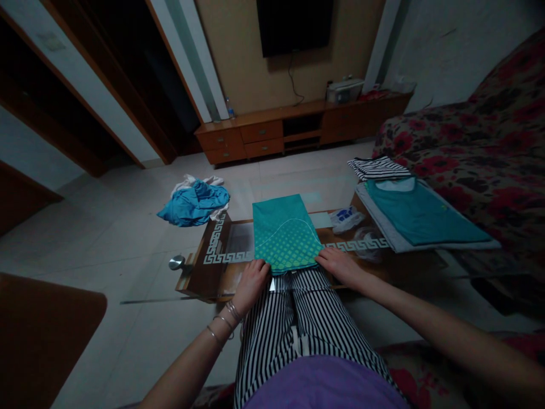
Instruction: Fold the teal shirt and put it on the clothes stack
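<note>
L hand (255, 276) & R hand (340, 266) each pinch a near corner of the folded teal cloth (285, 230), flat on the worktop (227, 258), prob. to keep its edge straight. Crumpled blue cloth (193, 203) L, folded clothes (426, 211) R, well apart, likely so piles don't mix.

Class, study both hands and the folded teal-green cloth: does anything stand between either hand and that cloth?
Nothing visible does. The left hand touches the near left corner of the cloth, and the right hand touches its near right corner. The plastic bag shows beyond the right hand, beside the cloth, not between them.
</note>
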A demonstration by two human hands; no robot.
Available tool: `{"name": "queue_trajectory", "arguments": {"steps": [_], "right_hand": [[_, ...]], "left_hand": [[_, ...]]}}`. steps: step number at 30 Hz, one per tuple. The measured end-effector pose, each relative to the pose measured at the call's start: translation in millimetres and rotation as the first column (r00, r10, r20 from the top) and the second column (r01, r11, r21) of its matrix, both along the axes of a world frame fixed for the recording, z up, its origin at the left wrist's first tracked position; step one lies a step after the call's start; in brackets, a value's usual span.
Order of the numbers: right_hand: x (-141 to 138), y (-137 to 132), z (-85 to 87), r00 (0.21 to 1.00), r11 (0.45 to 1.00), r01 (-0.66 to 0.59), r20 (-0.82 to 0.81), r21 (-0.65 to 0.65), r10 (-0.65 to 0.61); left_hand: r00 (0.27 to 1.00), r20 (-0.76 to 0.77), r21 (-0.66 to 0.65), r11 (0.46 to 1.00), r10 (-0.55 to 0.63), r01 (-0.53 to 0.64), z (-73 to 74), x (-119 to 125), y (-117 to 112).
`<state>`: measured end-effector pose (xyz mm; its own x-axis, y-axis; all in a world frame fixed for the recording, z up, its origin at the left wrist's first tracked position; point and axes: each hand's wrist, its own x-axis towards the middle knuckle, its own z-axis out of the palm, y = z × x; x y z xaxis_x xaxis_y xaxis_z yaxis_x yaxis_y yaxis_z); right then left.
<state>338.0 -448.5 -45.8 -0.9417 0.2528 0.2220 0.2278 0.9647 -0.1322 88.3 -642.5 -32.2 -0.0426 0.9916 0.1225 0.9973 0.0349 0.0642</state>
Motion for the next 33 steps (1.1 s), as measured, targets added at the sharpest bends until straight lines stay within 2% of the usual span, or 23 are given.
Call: {"name": "queue_trajectory", "arguments": {"steps": [4, 8, 13, 18, 23, 25, 27, 30, 33], "right_hand": [[-0.7, 6.2, -1.9, 1.0, 0.999, 0.03, 0.005, -0.03, -0.03], [3.5, 9.5, -5.4, 1.0, 0.995, 0.005, -0.023, -0.1, -0.007], [10.7, 8.2, -8.9, 0.998, 0.994, 0.039, -0.04, -0.098, -0.043], [15.2, 13.9, -2.5, 1.0, 0.986, -0.017, 0.011, -0.163, 0.019], [6.8, 16.8, 1.8, 0.996, 0.997, -0.067, 0.063, -0.037, 0.069], [2.2, 18.0, -0.1, 0.995, 0.995, -0.101, 0.008, -0.004, 0.101], [-2.3, 22.0, -1.1, 0.989, 0.991, -0.128, -0.073, -0.03, 0.125], [-10.0, 34.6, 7.2, 0.983, 0.979, -0.079, -0.176, -0.188, 0.046], [-18.1, 51.5, 36.3, 0.969, 0.936, 0.019, -0.222, -0.352, -0.104]], "left_hand": [[1.0, -0.004, 0.015, 1.0, 0.005, -0.005, 0.1, 2.2, 1.2], [0.999, -0.043, 0.009, 1.0, 0.008, -0.008, 5.3, 4.8, -0.1], [0.999, -0.048, 0.008, 1.0, 0.002, -0.001, 5.8, 5.5, -2.5], [0.999, -0.049, 0.029, 0.999, -0.014, 0.015, 3.4, 2.5, -5.2], [0.997, -0.037, 0.006, 0.998, -0.064, 0.064, 6.1, 0.5, -1.7], [0.997, 0.01, 0.002, 0.998, -0.071, 0.071, 6.6, -2.5, 3.3], [0.994, 0.099, 0.01, 0.999, -0.051, 0.05, 9.3, -9.5, 11.5], [0.951, 0.307, 0.007, 1.0, -0.03, 0.029, 25.4, -28.0, 29.7], [0.853, 0.52, 0.008, 1.0, -0.028, 0.028, 61.7, -49.0, 49.7]]}}
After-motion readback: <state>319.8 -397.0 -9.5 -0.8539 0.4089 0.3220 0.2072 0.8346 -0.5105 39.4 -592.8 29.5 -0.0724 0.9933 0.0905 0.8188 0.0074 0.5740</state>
